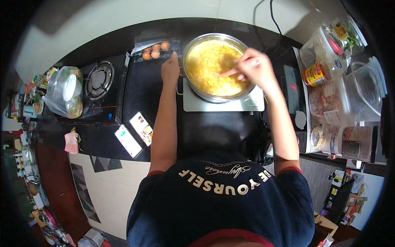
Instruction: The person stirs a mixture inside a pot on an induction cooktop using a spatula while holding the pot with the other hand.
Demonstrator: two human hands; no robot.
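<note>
A wide steel pot [186, 76] holds a yellow, lumpy mixture [212, 61]. Underneath it is a silver-topped portable cooker [247, 105]. My left hand [170, 71] is closed at the pot's left side handle, thumb pointing up along the rim. Over the right part of the pot, my right hand [255, 68] grips a slim utensil with a pinkish-brown handle [229, 73]. Its lower end dips into the mixture and cannot be made out; motion smears the hand a little. Several brown eggs [155, 54] lie in clear plastic packaging beyond my left hand.
Two lit phones [128, 141] lie near the counter's front edge. A gas hob [100, 80] and a plastic-wrapped bundle [68, 91] are at left. Clear containers [329, 101] and an orange-labelled jar [316, 74] crowd the right, beside a black glass panel [291, 88]. A pink cloth [71, 142] hangs at the front edge.
</note>
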